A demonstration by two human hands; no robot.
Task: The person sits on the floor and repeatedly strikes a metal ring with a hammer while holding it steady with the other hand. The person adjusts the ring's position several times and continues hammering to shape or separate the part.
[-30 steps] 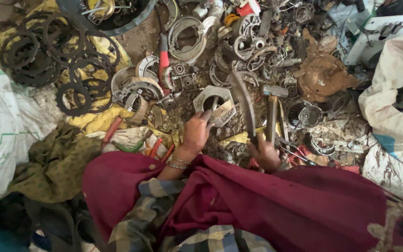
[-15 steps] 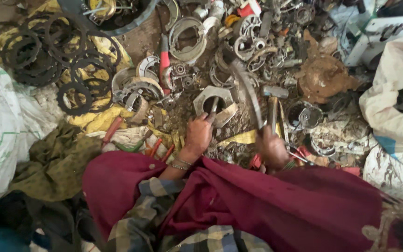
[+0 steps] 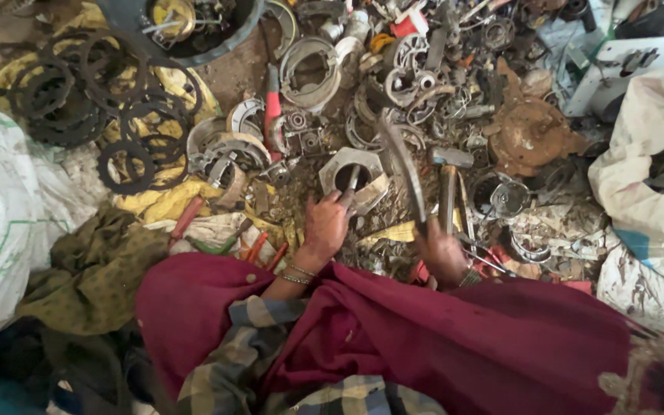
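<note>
Grey metal housing, hexagonal with a round hole, is lying just ahead of the left hand, which is pressing a rod into it. Right hand is gripping a long curved bar beside a hammer. White sacks are flanking both hands, edges cut off.

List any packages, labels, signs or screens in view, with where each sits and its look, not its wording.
White woven plastic sack: left edge, bulging, with thin green lines.
White cloth sack with a blue band: right edge, crumpled and stained.
No labels, signs or screens can be made out.
</note>
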